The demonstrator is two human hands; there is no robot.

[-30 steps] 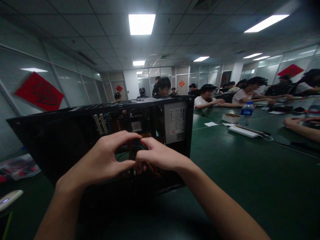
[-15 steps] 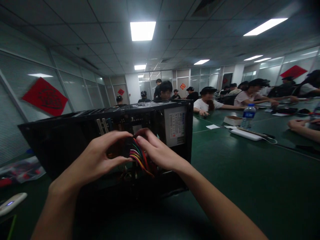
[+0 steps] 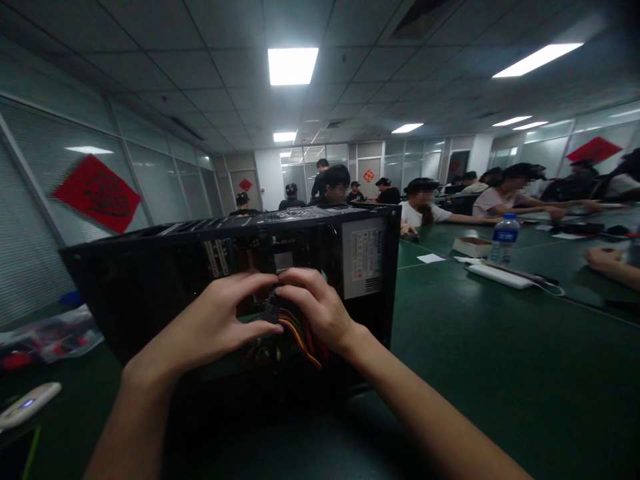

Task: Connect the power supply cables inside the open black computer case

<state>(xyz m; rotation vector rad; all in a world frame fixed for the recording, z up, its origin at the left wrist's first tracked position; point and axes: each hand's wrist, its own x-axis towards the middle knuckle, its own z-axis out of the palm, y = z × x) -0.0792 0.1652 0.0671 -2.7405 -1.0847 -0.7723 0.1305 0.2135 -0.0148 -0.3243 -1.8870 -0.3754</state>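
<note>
A black power connector [image 3: 271,309] with a bundle of coloured wires [image 3: 301,337] is held between both hands in front of an open computer case [image 3: 135,293]. My left hand [image 3: 227,313] grips the connector from the left, its thumb below and fingers above. From the right, my right hand [image 3: 320,308] has curled fingers closed over the connector's top and the start of the wires. Parts of the connector are hidden by the fingers. Behind the hands, the case's inside is dark, with a labelled power supply [image 3: 364,260] at its right end.
On the green table [image 3: 450,360] are a water bottle [image 3: 503,241], a small box [image 3: 471,247], a white power strip [image 3: 500,275] and paper [image 3: 431,259]. A plastic bag [image 3: 55,337] and a white device [image 3: 31,405] lie left. Several people sit beyond.
The connector has turned in my hands, so more of its black body shows. Its wires now bend to the right and down. The view has shifted slightly.
</note>
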